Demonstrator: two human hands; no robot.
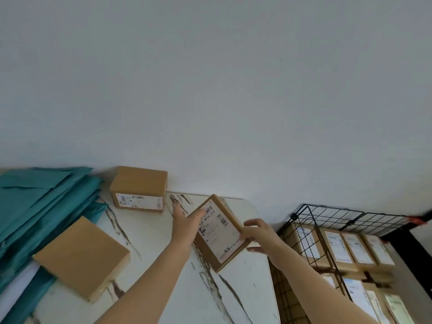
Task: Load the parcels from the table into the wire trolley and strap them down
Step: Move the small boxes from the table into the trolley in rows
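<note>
A flat brown cardboard parcel with a white printed shipping label (219,232) is held tilted above the white marble-patterned counter (247,288), between both hands. Its long axis runs from far-left to near-right, the labelled face turned up toward the camera. The left hand (187,223) lies flat against the parcel's left edge with the fingers stretched out; the right hand (259,235) clamps the near-right corner, thumb on top and fingers curled underneath.

Two more brown cardboard parcels rest on the counter. One, a blocky box with a label on its front face (139,188), stands just beyond the left hand against the pale grey wall (210,78). The other, flat and unlabelled on top (81,258), lies well left of the left forearm, partly overlapping a heap of teal plastic mailer bags (39,206) at the counter's left end.

Right of the right hand, just past the counter's edge, stands the black wire-mesh trolley (327,220). Labelled brown boxes (339,246) fill it in rows; at least six show, the nearer ones blurred.
</note>
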